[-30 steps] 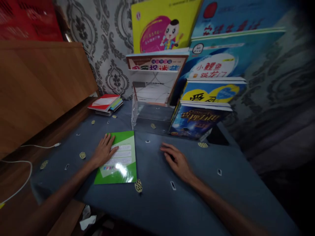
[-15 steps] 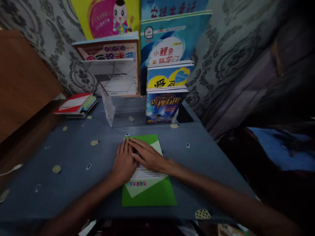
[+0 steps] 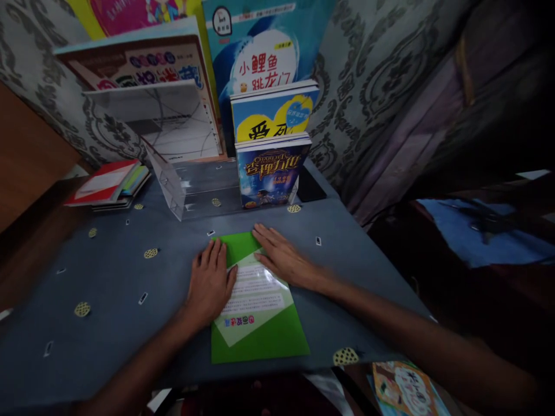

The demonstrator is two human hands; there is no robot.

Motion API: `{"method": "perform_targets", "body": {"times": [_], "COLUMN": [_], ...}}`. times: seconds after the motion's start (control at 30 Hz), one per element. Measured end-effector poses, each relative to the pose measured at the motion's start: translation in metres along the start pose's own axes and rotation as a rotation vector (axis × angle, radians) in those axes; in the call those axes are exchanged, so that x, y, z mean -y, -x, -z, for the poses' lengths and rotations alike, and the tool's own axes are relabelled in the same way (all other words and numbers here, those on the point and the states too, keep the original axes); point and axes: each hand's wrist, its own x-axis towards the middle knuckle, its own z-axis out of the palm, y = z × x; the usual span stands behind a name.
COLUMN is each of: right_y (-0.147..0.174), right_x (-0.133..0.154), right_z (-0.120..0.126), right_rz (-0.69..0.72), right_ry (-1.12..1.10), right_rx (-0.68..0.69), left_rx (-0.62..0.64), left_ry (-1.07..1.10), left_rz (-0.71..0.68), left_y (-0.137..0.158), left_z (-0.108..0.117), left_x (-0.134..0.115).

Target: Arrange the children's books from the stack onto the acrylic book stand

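A green book (image 3: 269, 335) with a pale slanted text panel lies flat on the table, its printing upside down to me. On its upper left edge rests my left hand (image 3: 210, 283), palm down, fingers stretched out. My right hand (image 3: 281, 257) lies palm down over the upper right edge, fingers extended and the thumb reaching in over the cover. Neither hand grips anything. Between the hands the printed part of the cover shows.
Behind the green book stands a clear acrylic rack (image 3: 208, 193) with upright books, a dark blue one (image 3: 269, 176) in front. A red-topped stack (image 3: 108, 182) lies at the left. A black flat object (image 3: 310, 185) sits beside the rack. Another book (image 3: 407, 387) is below the table's front edge.
My hands were together near the top of the green book; now they are apart, the right one moved right to the far edge. The camera view has shifted somewhat.
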Motion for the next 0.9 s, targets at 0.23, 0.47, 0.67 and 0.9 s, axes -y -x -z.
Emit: {"method": "perform_targets", "body": {"times": [0.23, 0.47, 0.67, 0.9], "right_y": [0.006, 0.007, 0.002, 0.0], "right_x": [-0.008, -0.019, -0.027, -0.027], "right_z": [-0.006, 0.004, 0.015, 0.02], "right_rz": [0.045, -0.034, -0.114, -0.114], "right_ry": [-0.019, -0.274, -0.571, -0.559], "right_rx": [-0.098, -0.12, -0.178, -0.182], "left_rx": [0.013, 0.072, 0.133, 0.201], "left_ry": [0.12, 0.133, 0.246, 0.282], "left_rz": [-0.014, -0.091, -0.277, -0.446], "left_y": [-0.003, -0.014, -0.04, -0.066], "left_z": [0.002, 0.011, 0.006, 0.003], "left_x": [0.016, 0.022, 0.004, -0.032]}}
